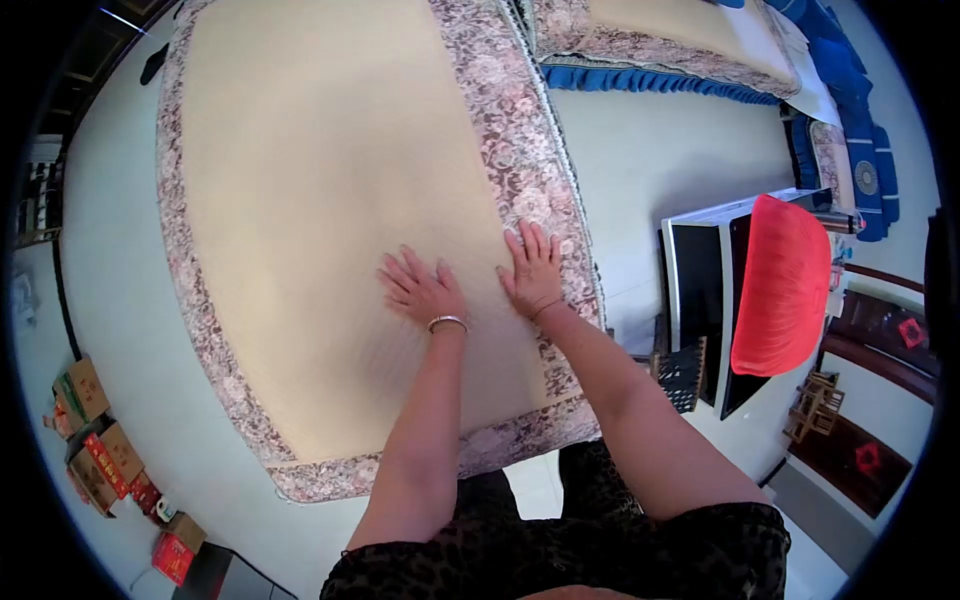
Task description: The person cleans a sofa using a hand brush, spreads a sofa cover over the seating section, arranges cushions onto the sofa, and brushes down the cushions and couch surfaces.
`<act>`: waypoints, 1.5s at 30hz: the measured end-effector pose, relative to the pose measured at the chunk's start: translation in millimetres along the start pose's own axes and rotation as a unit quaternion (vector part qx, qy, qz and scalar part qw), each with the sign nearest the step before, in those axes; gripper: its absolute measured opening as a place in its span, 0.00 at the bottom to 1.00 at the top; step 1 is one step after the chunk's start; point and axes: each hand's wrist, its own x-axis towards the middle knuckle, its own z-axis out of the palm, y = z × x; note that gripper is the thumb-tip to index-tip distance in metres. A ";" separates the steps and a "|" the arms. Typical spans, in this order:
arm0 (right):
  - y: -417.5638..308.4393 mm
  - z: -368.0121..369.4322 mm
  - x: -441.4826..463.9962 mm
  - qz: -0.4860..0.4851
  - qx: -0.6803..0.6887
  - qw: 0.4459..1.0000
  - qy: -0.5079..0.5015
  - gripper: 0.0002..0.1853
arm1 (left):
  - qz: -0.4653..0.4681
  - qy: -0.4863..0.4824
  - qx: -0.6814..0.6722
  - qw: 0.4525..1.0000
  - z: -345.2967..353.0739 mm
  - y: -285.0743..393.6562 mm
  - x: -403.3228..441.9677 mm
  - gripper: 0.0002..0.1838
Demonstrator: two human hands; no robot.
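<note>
A large beige cloth (320, 170) with a wide floral border (520, 150) is spread out before me, its near edge close to my legs. My left hand (424, 292) lies flat on the beige part, fingers spread, a bracelet round the wrist. To its right, my right hand (533, 270) rests with spread fingers where the beige meets the floral border. Faint wrinkles show in the cloth near both hands. Neither hand holds anything. What lies beneath the cloth is hidden.
At right stands a television (697, 290) with a red cover (782, 285) beside it. A sofa with blue cloth (660, 80) is at the back right. Cardboard boxes (122, 450) line the left wall. Small wooden stools (815, 405) stand at far right.
</note>
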 end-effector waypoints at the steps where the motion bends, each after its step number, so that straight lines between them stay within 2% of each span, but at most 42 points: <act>1: 1.4 0.9 0.9 -0.003 0.005 1.000 -0.004 0.34 | -0.007 0.005 0.012 1.000 -0.1 7.7 -0.4 0.37; 5: 8.7 9.9 2.4 -0.016 0.042 0.999 0.008 0.36 | -0.028 0.028 0.046 0.998 1.0 18.2 -1.3 0.38; 9: 13.4 6.1 4.7 -0.023 0.056 0.997 -0.039 0.38 | -0.045 0.019 0.078 0.996 -2.5 27.6 1.5 0.38; 12: 10.0 8.9 2.1 -0.066 0.107 0.991 -0.050 0.37 | -0.039 0.064 0.088 0.993 12.8 27.2 2.2 0.39; 13: 16.4 8.5 3.0 -0.170 0.154 0.970 -0.080 0.36 | -0.037 0.065 0.091 0.993 18.0 23.9 1.0 0.39; 15: 32.4 3.6 26.0 -0.372 0.248 0.885 -0.131 0.34 | -0.035 0.071 0.096 0.992 20.5 24.0 2.4 0.38; 17: 77.9 2.9 60.3 -0.442 0.187 0.869 -0.121 0.32 | -0.035 0.078 0.092 0.992 15.3 30.3 -0.2 0.37; 19: 128.1 -22.7 109.8 -0.269 0.194 0.932 -0.144 0.31 | -0.031 0.088 0.087 0.992 12.4 31.7 1.7 0.37; 20: 150.1 -33.7 129.2 -0.152 0.037 0.987 -0.049 0.31 | -0.029 0.091 0.084 0.992 13.1 30.3 2.0 0.37; 21: 178.9 -24.1 150.6 0.088 0.070 0.993 -0.017 0.32 | -0.028 0.094 0.080 0.992 14.6 30.6 1.6 0.36; 22: 207.1 -16.2 173.7 0.184 -0.099 0.977 0.030 0.32 | -0.033 0.086 0.081 0.992 14.6 30.4 -0.4 0.36; 24: 206.9 -44.1 213.2 0.141 -0.006 0.978 0.153 0.34 | -0.041 0.077 0.085 0.993 14.6 30.2 3.3 0.37; 26: 144.3 -69.1 238.4 -0.047 0.152 0.967 0.199 0.32 | -0.040 0.075 0.083 0.993 13.9 29.4 5.9 0.37; 28: 78.4 -57.1 242.8 -0.187 0.182 0.961 0.086 0.31 | -0.039 0.076 0.075 0.994 14.0 28.1 3.9 0.37; 31: 61.7 -32.0 258.1 -0.355 0.101 0.927 -0.063 0.30 | -0.028 0.085 0.056 0.994 16.9 23.5 4.0 0.37; 32: 65.4 -25.8 267.5 -0.271 0.064 0.961 0.001 0.31 | -0.024 0.089 0.052 0.994 17.5 22.2 4.7 0.37; 34: 82.3 -17.9 283.7 -0.099 -0.015 0.988 0.122 0.32 | -0.027 0.087 0.045 0.995 18.5 17.9 4.3 0.37; 45: 75.5 -4.7 287.9 -0.092 -0.049 0.990 0.093 0.33 | -0.049 0.036 0.018 0.998 8.9 19.1 8.2 0.41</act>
